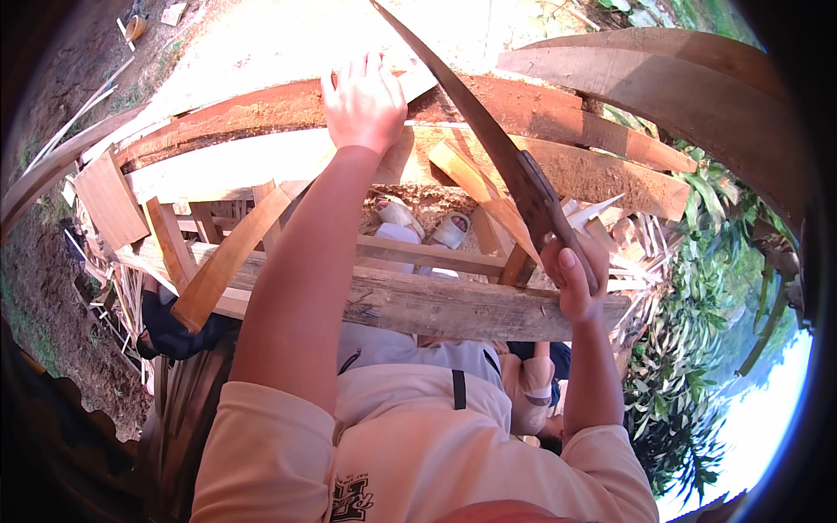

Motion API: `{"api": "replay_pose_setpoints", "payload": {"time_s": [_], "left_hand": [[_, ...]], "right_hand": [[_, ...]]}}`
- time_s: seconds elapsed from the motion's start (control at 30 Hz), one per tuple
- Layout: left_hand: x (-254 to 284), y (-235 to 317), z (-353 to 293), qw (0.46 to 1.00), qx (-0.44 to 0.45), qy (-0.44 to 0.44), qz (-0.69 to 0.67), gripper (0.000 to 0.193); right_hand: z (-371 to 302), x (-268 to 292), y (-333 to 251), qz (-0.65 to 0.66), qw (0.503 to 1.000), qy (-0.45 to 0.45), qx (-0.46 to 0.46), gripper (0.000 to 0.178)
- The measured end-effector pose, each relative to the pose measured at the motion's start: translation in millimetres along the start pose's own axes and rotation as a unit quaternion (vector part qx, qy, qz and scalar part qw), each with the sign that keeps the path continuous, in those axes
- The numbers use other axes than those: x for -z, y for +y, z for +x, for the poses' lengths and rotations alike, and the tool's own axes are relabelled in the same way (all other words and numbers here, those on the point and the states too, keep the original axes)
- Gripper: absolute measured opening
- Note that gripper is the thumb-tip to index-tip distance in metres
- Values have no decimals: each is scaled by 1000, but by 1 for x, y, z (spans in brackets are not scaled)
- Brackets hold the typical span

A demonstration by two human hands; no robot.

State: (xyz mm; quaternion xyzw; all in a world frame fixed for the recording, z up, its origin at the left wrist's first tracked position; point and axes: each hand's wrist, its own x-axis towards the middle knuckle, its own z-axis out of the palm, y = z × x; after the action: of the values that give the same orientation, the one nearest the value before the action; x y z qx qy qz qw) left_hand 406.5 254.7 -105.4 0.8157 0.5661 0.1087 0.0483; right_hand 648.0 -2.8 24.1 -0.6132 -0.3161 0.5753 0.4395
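My right hand is wrapped round the dark wooden handle of a hand saw. Its long, tapering blade slants up and to the left, past my left hand. My left hand lies palm down across the far beams, fingers stretched out and partly washed out by glare. Beside its fingers is the end of a pale piece of wood; how much of it lies under the hand is hidden. Below the blade, a narrow wooden strip leans against the pale near beam. The saw teeth cannot be made out.
A weathered beam crosses close to my body. Loose boards lean at the left, and large curved-looking planks extend at the upper right. Another person's arm shows low on the right. Leafy plants border the right side.
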Motion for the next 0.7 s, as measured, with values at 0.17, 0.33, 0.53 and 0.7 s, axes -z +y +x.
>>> {"api": "replay_pose_setpoints", "payload": {"time_s": [0.17,0.33,0.53,0.7], "left_hand": [[3,1,1,1000,-9,-18,5,38],[-3,-7,1,1000,-9,-11,5,39],[0,-6,3,1000,-5,-20,-15,40],[2,-5,2,1000,0,-25,-16,40]], "right_hand": [[119,-73,14,-43,995,46,83,46],[134,-66,23,44,997,42,45,53],[123,-89,16,-7,987,115,112,44],[117,-102,1,-60,982,139,116,35]]}}
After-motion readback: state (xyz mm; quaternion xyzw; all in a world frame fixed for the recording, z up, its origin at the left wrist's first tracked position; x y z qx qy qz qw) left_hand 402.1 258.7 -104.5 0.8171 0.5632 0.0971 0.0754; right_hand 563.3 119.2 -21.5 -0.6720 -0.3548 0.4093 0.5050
